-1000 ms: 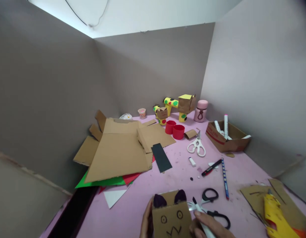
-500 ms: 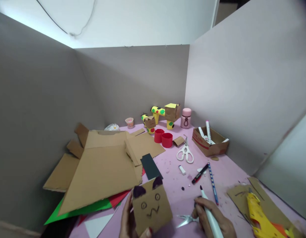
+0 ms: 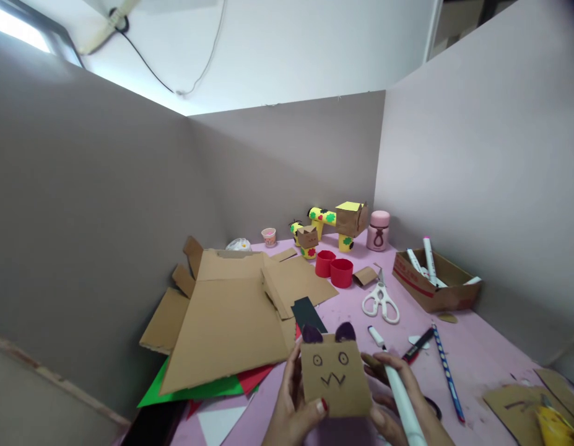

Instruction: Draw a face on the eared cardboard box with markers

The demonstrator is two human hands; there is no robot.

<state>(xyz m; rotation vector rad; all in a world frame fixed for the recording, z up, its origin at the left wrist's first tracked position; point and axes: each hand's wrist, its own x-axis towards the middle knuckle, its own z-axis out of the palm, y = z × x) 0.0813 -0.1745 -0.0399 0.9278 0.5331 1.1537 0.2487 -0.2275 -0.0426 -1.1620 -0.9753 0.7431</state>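
My left hand [image 3: 293, 406] is closed round the left side of a small cardboard box [image 3: 335, 393], its thumb on the front. The box has dark ears on top and a drawn face with round eyes and a zigzag mouth. My right hand [image 3: 400, 387] holds an uncapped white marker [image 3: 404, 406] slanting up toward its dark tip. Some fingers of that hand are at the box's right edge. Just beyond lies a white marker cap [image 3: 376, 336]. A dark ring [image 3: 433, 407] shows partly behind my right hand.
Large cardboard sheets [image 3: 235, 322] cover the left. White scissors [image 3: 381, 303], red rings [image 3: 341, 273], a blue pencil [image 3: 448, 375] and a black-and-red pen [image 3: 417, 345] lie beyond. At right are a marker box [image 3: 435, 291] and a yellow glue gun [image 3: 556, 424]. Spotted yellow figures [image 3: 324, 217] stand behind.
The cardboard box has turned upright, its face now squarely toward me. My right hand with the marker has come over to the box's right side. The whole view has shifted.
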